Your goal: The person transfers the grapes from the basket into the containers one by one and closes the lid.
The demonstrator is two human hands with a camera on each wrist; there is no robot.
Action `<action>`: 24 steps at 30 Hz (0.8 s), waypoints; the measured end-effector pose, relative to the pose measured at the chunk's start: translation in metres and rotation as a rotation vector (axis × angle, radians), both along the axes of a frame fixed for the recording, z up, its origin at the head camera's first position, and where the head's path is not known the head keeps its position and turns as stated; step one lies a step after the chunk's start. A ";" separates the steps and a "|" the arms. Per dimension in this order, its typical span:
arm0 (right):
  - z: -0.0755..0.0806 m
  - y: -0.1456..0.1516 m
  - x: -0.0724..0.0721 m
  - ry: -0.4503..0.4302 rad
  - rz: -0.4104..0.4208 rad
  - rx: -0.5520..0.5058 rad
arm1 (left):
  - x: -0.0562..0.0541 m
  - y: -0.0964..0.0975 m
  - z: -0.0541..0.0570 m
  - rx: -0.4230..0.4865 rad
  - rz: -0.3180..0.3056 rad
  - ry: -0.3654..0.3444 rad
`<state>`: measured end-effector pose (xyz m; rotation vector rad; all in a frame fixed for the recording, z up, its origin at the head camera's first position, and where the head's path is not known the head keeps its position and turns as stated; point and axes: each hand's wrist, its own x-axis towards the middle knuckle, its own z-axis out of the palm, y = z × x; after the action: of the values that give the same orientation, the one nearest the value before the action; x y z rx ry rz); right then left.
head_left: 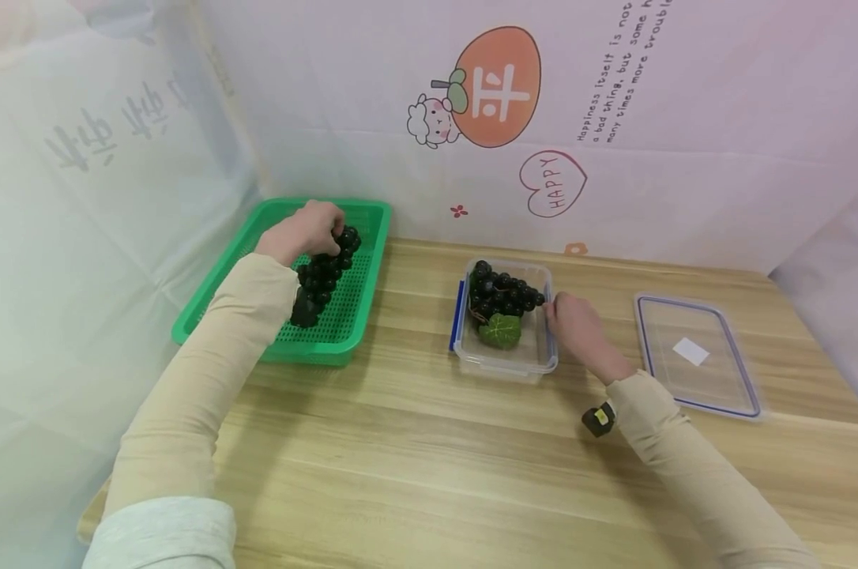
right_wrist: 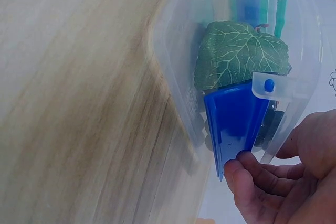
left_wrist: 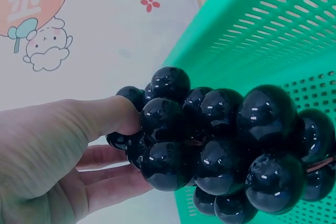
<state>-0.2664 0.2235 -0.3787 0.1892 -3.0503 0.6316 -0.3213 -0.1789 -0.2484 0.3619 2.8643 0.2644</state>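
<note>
A bunch of black grapes hangs slanted over the green basket. My left hand pinches its upper end between thumb and fingers; the thumb presses on the grapes in the left wrist view. A second bunch of black grapes, with a green leaf, lies inside the clear plastic container. My right hand grips the container's right side at the rim. In the right wrist view its curled fingertips touch the blue latch flap, with the thumb by the rim.
To the right of the container lies its clear lid with a blue seal, flat on the wooden table. A printed white sheet hangs behind the table. Another blue latch flap hangs at the container's left side.
</note>
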 end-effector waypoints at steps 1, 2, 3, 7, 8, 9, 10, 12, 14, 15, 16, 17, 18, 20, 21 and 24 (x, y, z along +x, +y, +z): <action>0.000 0.000 0.000 0.001 0.000 -0.001 | 0.000 0.001 0.001 0.001 -0.003 0.002; 0.001 0.000 0.001 0.002 0.002 -0.001 | 0.000 0.003 0.001 0.002 -0.006 0.007; 0.001 0.000 0.001 0.004 0.002 -0.002 | 0.001 0.004 0.002 0.000 -0.009 0.010; 0.000 0.000 0.001 0.006 0.006 -0.001 | 0.001 0.009 0.004 -0.003 -0.027 0.015; 0.000 0.000 0.001 0.005 0.005 -0.002 | 0.001 0.010 0.005 -0.004 -0.033 0.018; -0.001 0.000 0.001 0.004 0.004 -0.002 | 0.001 0.012 0.005 -0.004 -0.040 0.023; -0.001 0.001 0.001 0.003 0.006 -0.002 | 0.001 0.014 0.006 -0.004 -0.048 0.029; 0.000 0.001 0.001 0.000 0.004 -0.007 | 0.001 0.018 0.007 -0.005 -0.065 0.045; 0.000 0.001 0.001 -0.002 0.002 -0.012 | 0.001 0.023 0.009 -0.004 -0.083 0.061; 0.000 0.001 0.001 -0.003 0.001 -0.014 | 0.001 0.025 0.010 -0.001 -0.089 0.065; 0.000 0.002 0.001 -0.002 0.001 -0.014 | 0.001 0.027 0.010 -0.001 -0.095 0.070; 0.000 0.001 0.001 -0.003 -0.001 -0.015 | 0.001 0.029 0.011 0.003 -0.099 0.072; 0.000 0.001 0.001 -0.004 -0.002 -0.016 | 0.001 0.031 0.012 0.006 -0.099 0.072; 0.000 0.001 0.000 -0.006 -0.004 -0.016 | 0.001 0.035 0.013 0.003 -0.107 0.081; 0.000 0.001 0.000 -0.005 -0.004 -0.015 | 0.002 0.037 0.014 0.004 -0.106 0.082; -0.001 0.001 0.000 -0.004 -0.006 -0.013 | 0.002 0.042 0.017 -0.004 -0.113 0.098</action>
<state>-0.2664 0.2248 -0.3799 0.1788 -3.0487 0.6527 -0.3190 -0.1369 -0.2318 0.5486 2.9258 0.2256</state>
